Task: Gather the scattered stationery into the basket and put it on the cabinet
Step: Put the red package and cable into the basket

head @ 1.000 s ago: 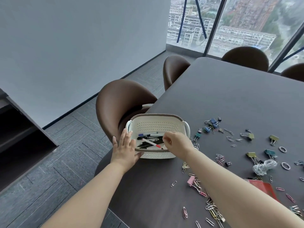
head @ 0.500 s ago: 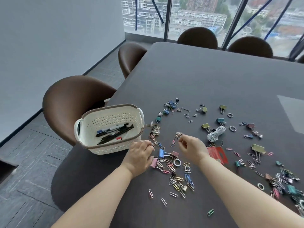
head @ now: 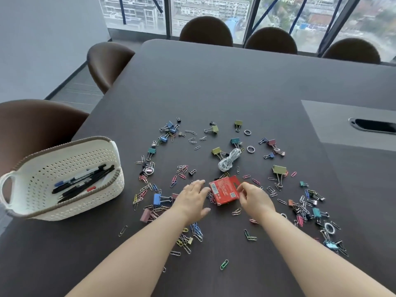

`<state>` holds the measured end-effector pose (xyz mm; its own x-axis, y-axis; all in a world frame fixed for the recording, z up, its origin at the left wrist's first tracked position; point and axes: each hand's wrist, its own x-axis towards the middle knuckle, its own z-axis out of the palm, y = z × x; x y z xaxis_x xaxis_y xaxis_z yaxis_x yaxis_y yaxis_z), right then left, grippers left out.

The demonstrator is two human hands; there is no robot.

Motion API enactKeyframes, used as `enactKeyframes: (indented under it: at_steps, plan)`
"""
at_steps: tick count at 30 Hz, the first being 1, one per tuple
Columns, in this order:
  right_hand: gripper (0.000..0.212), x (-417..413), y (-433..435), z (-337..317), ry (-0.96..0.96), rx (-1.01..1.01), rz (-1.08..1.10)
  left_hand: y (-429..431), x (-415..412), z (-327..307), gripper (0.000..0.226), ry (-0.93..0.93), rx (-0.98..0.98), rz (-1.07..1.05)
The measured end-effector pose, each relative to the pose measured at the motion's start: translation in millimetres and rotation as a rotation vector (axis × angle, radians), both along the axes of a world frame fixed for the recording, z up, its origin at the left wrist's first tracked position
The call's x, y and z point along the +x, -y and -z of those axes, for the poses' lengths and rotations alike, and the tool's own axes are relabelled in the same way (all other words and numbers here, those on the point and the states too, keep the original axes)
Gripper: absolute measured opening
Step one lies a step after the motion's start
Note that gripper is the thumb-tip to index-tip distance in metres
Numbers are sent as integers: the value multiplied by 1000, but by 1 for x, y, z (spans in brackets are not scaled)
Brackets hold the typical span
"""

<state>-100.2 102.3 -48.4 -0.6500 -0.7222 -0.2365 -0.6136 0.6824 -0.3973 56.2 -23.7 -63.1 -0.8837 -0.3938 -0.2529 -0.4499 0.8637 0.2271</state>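
A person's two bare hands work over a dark table (head: 214, 86) strewn with stationery, lower centre of the frame. The left hand (head: 192, 200) lies flat, fingers straight, its tips just beside the left edge of a red packet (head: 224, 190), a small flat carton with a white barcode label at its left end. The right hand (head: 255, 198), fingers curled, pinches the packet's right edge. At the left edge of the frame a white perforated basket (head: 70, 159) with a brown woven rim and loop handles stands on the table near its edge, well apart from the hands, holding a bundle of black and blue pens (head: 85, 183). Coloured paper clips (head: 197, 231) and binder clips (head: 157, 199) in blue, olive, teal and pink lie scattered around both hands and out to the right. A coiled white cord (head: 228, 160) lies just above the packet, with a metal ring (head: 250, 149) near it. Brown chairs (head: 205, 31) line the table's far side before tall windows (head: 210, 9).
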Motion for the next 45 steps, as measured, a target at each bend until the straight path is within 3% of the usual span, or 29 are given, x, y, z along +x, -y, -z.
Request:
enactKeyframes:
  at_steps: [12, 23, 26, 30, 34, 40, 45]
  plan:
    - [19, -62, -38, 10, 33, 62, 47, -26, -82, 17, 82, 93, 17, -74]
    - [18, -106, -21, 22, 4, -41, 25, -18, -102, 9, 95, -148, 120, -320]
    - [31, -122, -15, 27, -120, -36, 67, -8, -117, 2, 96, -190, 176, -418]
    - [59, -138, -11, 31, -132, 131, 107, 4, -138, -4, 79, -232, 223, -400]
    - [63, -145, -11, 39, -89, 245, 76, 10, -157, -3, 88, -81, 157, -309]
    - [44, -149, -20, 44, -96, 184, 42, 11, -171, 8, 98, 165, 55, -218]
    - [39, -152, -29, 43, -61, 120, 51, 8, -170, 13, 97, 155, 33, -201]
